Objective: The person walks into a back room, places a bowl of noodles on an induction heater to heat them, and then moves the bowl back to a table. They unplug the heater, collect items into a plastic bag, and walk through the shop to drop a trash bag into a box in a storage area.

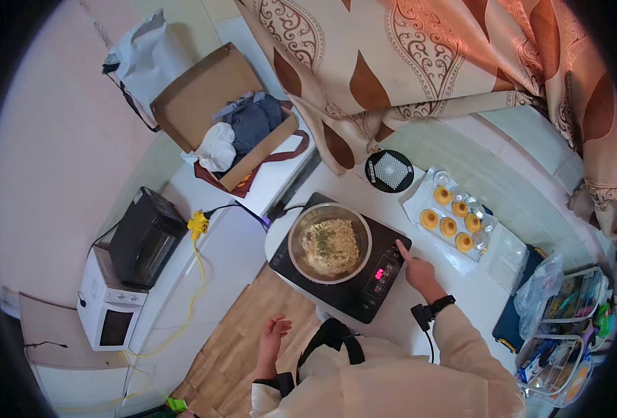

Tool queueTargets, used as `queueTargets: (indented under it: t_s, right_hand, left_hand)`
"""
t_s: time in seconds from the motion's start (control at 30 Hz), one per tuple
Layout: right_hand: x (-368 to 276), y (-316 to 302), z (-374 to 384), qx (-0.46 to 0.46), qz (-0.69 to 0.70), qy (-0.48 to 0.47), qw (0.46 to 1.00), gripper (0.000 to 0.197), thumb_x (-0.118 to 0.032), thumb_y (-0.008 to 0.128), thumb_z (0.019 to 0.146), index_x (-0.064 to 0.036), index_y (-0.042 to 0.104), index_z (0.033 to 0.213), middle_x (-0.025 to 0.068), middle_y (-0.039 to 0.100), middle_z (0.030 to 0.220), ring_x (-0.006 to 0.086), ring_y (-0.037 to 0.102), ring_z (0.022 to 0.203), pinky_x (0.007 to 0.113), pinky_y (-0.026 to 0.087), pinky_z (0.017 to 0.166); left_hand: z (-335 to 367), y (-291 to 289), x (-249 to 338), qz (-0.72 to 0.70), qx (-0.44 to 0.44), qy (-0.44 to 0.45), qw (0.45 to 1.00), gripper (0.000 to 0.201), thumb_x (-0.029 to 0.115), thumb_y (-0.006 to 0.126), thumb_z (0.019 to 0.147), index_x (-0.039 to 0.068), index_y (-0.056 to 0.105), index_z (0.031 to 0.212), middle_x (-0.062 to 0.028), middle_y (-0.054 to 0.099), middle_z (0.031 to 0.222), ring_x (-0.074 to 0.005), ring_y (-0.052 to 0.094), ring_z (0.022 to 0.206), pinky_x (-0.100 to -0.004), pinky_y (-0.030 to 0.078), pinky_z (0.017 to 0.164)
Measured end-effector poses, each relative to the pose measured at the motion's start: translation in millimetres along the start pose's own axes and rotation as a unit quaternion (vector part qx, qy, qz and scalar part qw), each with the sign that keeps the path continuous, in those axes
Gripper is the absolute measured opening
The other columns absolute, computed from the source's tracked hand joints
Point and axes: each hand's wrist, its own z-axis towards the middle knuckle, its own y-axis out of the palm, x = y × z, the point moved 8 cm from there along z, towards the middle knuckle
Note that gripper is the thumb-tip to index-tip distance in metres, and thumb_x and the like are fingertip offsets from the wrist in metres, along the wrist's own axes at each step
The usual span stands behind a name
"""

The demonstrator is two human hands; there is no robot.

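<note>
A steel pot [297, 267] sits on a black induction cooker [353, 296]. In the pot is a block of instant noodles [333, 245] with green flakes on top and some pale liquid around it. My right hand [421, 273] has its index finger stretched out, the fingertip at the cooker's control panel near its right corner; nothing is held in it. Red digits glow on the panel's display [379, 274]. My left hand [273, 336] hangs free over the floor by the counter edge, holding nothing, its fingers loosely bent and apart.
Right of the cooker lies a tray of several egg tarts [448, 226]. A round black mat [389, 171] is behind. An open cardboard box [204, 87] with clothes stands at the back left, near a black oven [148, 237] on a white microwave [106, 306]. Baskets [556, 362] stand far right.
</note>
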Motion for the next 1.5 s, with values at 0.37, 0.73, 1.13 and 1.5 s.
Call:
queueTargets:
  t_s: [0.37, 0.73, 1.13, 1.5]
  right_hand:
    - [-8, -3, 2, 0.009, -0.003, -0.007, 1.0, 0.073, -0.007, 0.046, 0.071, -0.0326, 0.012, 0.13, 0.0136, 0.056, 0.068, 0.0301, 0.055, 0.054, 0.038, 0.045, 0.05]
    - [1, 5, -11, -0.044, 0.024, 0.104, 0.993, 0.068, -0.01, 0.043, 0.073, -0.0207, 0.01, 0.132, 0.0162, 0.058, 0.072, 0.0317, 0.057, 0.062, 0.042, 0.045, 0.056]
    - [11, 10, -29, 0.017, 0.078, 0.129, 0.988, 0.064, -0.01, 0.044, 0.073, -0.021, 0.017, 0.13, 0.0192, 0.057, 0.07, 0.0336, 0.055, 0.061, 0.044, 0.044, 0.057]
    - [10, 9, -11, 0.01, 0.054, 0.118, 0.992, 0.069, -0.01, 0.044, 0.074, -0.0234, 0.01, 0.131, 0.0195, 0.057, 0.066, 0.034, 0.056, 0.061, 0.043, 0.045, 0.057]
  left_hand:
    - [9, -5, 4, 0.002, -0.005, -0.011, 1.0, 0.022, 0.016, 0.039, 0.083, 0.007, 0.048, 0.102, -0.0054, 0.059, 0.087, -0.013, 0.055, 0.078, -0.0253, 0.041, 0.067]
    - [-1, -28, -27, -0.03, 0.006, -0.042, 0.999, 0.021, 0.015, 0.042, 0.083, 0.007, 0.049, 0.101, -0.0047, 0.059, 0.086, -0.0119, 0.054, 0.078, -0.0247, 0.041, 0.069]
    - [0, -48, -23, -0.008, 0.012, -0.027, 1.0, 0.024, 0.016, 0.041, 0.082, 0.007, 0.049, 0.102, -0.0046, 0.059, 0.086, -0.012, 0.054, 0.077, -0.0247, 0.04, 0.068]
    - [-17, -63, -18, -0.033, 0.06, 0.009, 0.998, 0.02, 0.016, 0.041, 0.083, 0.007, 0.049, 0.099, -0.0051, 0.059, 0.085, -0.0121, 0.055, 0.076, -0.0244, 0.04, 0.067]
